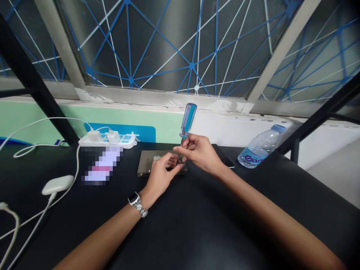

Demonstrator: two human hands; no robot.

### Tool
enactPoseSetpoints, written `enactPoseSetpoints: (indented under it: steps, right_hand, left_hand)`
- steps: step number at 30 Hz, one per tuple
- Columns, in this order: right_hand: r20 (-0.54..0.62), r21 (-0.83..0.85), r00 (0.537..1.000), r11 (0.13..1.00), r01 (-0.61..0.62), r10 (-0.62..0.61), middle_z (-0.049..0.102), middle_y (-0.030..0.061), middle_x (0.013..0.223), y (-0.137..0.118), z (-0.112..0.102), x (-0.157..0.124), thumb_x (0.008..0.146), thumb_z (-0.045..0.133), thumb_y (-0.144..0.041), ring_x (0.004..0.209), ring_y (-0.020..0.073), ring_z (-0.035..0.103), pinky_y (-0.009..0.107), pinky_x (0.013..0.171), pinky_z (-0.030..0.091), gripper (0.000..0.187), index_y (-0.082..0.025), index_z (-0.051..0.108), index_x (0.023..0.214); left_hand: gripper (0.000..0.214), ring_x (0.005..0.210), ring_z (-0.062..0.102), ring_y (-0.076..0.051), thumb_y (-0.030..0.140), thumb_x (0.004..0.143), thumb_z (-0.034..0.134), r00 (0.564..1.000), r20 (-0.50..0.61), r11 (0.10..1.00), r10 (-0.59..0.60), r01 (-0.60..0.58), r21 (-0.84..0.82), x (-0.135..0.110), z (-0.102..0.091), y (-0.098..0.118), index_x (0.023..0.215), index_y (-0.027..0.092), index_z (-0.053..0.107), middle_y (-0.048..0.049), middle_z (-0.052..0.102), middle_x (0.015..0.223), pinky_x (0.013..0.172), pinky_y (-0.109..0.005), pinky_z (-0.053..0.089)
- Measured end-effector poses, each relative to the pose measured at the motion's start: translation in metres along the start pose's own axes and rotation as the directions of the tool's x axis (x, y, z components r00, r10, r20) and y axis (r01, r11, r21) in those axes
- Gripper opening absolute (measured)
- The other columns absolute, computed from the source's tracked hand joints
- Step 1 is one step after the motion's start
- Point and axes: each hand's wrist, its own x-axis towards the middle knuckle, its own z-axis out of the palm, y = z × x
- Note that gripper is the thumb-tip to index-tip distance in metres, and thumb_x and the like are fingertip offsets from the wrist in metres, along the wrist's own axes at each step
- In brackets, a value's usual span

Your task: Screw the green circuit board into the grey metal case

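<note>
The right hand pinches the shaft of a tilted screwdriver (clear blue handle) over a flat brown device on a black table; the left hand curls near the tip, grip unclear.

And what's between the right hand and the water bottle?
In the head view, a flat dark thing with a pale edge lies on the black table, partly hidden by the right hand. I can't tell exactly what it is.

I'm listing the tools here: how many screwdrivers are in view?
1: the blue screwdriver, upright but slightly tilted in the right hand, over the flat box. No others show.
</note>
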Motion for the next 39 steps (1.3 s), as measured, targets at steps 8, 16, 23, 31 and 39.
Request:
enactPoseSetpoints:
  steps: [8,16,23,31,39]
  right_hand:
    - [0.179,-0.02,0.983,0.999,-0.035,0.038,0.07,0.0043,0.08,-0.009,-0.007,-0.001,0.084,0.067,-0.042,0.061,0.0152,0.068,0.026,0.052,0.052,0.031,-0.017,0.06,0.101]
    - [0.267,-0.007,0.961,0.998,-0.069,0.069,0.072,0.0045,0.073,-0.018,-0.015,-0.002,0.087,0.065,-0.034,0.064,0.0156,0.07,0.028,0.063,0.056,0.022,-0.013,0.068,0.094]
    - [0.051,-0.066,0.998,0.998,0.025,-0.022,0.064,-0.0001,0.063,-0.004,-0.003,-0.002,0.08,0.073,-0.038,0.059,0.0157,0.068,0.027,0.056,0.052,0.026,-0.018,0.057,0.075]
    - [0.311,-0.03,0.95,0.999,-0.011,0.02,0.072,0.0075,0.091,-0.008,-0.01,-0.002,0.092,0.057,-0.035,0.071,0.015,0.07,0.029,0.068,0.057,0.026,-0.014,0.064,0.107]
    - [0.064,-0.066,0.995,0.995,0.075,-0.071,0.068,0.0036,0.07,0.0,-0.002,-0.002,0.083,0.07,-0.039,0.062,0.0169,0.071,0.027,0.06,0.056,0.024,-0.016,0.064,0.078]
  left_hand:
    - [0.02,0.095,0.071,-0.022,0.024,0.094,0.052,0.992,0.128,0.999,-0.002,0.009,-0.052,0.001,-0.004,-0.008,0.102,0.016,0.068,-0.008,0.074,0.1,0.09,-0.034,0.054]
    - [0.017,0.099,0.068,-0.021,0.024,0.094,0.053,0.984,0.173,0.999,0.033,-0.038,0.027,0.002,-0.008,0.001,0.104,0.019,0.065,-0.0059,0.072,0.103,0.09,-0.034,0.052]
    - [0.01,0.085,0.07,-0.02,0.026,0.089,0.062,1.0,0.013,0.993,0.018,-0.019,0.119,0.001,-0.005,0.004,0.093,0.019,0.068,-0.0037,0.074,0.091,0.08,-0.03,0.052]
    - [0.022,0.089,0.07,-0.022,0.023,0.095,0.048,0.984,0.169,0.981,0.053,-0.083,0.178,0.004,-0.013,0.005,0.098,0.018,0.069,-0.0049,0.075,0.094,0.079,-0.031,0.052]
    - [0.033,0.097,0.068,-0.022,0.008,0.083,0.049,0.922,0.375,0.811,0.1,-0.294,0.506,0.006,-0.048,0.005,0.103,0.024,0.07,-0.0024,0.074,0.104,0.087,-0.033,0.052]
